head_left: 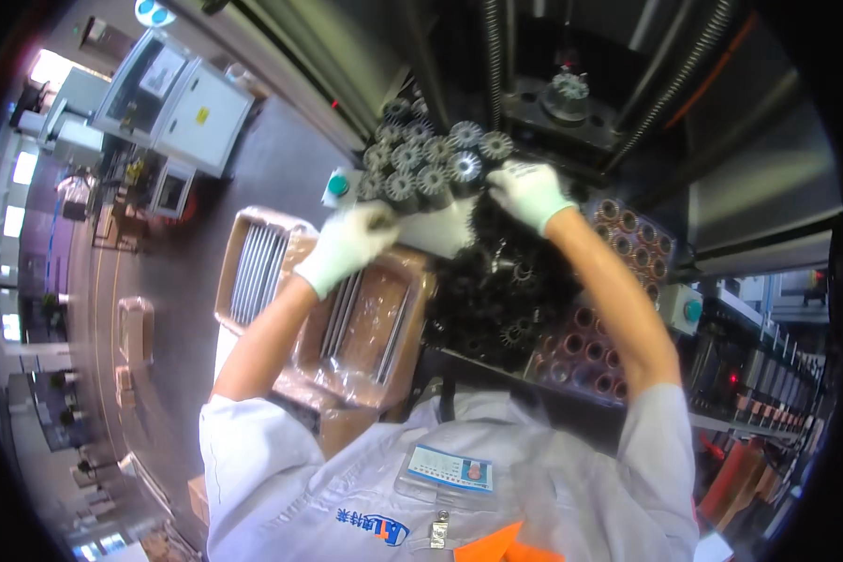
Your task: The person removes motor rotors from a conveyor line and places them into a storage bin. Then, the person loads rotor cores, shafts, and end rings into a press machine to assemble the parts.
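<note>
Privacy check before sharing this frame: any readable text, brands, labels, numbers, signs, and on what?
Shirt: blue characters and a blue-red logo; legible, not transcribed.
Badge: print too small to read.
Yellow sticker on white machine: too small.
Sheet on same machine: too small.
Right glove: dark marks, too blurred.

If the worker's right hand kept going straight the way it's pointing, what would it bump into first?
Probably the toothed metal cylinders at the right end of the stack, just beyond the fingertips of the gloved right hand. Depth is unclear, so it might pass above them.
</note>
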A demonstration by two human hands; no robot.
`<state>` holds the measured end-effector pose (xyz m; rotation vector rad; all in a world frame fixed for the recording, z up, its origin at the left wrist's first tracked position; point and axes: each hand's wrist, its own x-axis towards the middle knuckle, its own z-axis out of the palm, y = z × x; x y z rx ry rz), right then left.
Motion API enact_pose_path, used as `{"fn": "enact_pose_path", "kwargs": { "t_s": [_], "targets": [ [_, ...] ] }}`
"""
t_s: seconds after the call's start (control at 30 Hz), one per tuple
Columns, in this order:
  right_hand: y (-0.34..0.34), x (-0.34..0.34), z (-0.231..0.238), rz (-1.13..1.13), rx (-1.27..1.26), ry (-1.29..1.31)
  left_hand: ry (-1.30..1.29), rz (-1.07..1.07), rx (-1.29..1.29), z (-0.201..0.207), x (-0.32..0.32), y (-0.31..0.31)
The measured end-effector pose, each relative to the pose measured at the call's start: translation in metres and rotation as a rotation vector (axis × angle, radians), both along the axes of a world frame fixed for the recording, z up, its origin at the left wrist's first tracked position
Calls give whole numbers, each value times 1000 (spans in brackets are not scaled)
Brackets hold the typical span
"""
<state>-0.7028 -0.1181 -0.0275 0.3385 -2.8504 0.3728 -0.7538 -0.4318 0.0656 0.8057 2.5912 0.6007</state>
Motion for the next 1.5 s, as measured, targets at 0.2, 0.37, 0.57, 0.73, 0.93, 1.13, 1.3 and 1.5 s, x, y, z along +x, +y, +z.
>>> {"fn": "enact_pose_path", "kwargs": {
  "t_s": [0.2,0.37,0.57,0.73,0.93,1.13,1.3,1.5],
  "targets": [
    [-10,9,19,42,-21,177,-213,57,-142,-164,85,-92],
    [4,48,44,-131,-362,-30,-201,162,-282,-175,105,-61],
    [30,71,55,-360,-633,-87,-100,354,-151,-195,95,-105],
    [39,46,92,-405,-1010,59,-660,387,236,-208,99,-156],
    [77,-14,126,-438,-1043,197,-1054,431,432,-178,143,-172],
    [108,-51,105,-581,-976,3,-656,578,626,-110,112,-148],
    [116,-54,108,-579,-789,54,-531,535,717,-76,83,-94],
    [89,-36,133,-585,-207,3,-543,382,769,-43,57,4]
  ]
}}
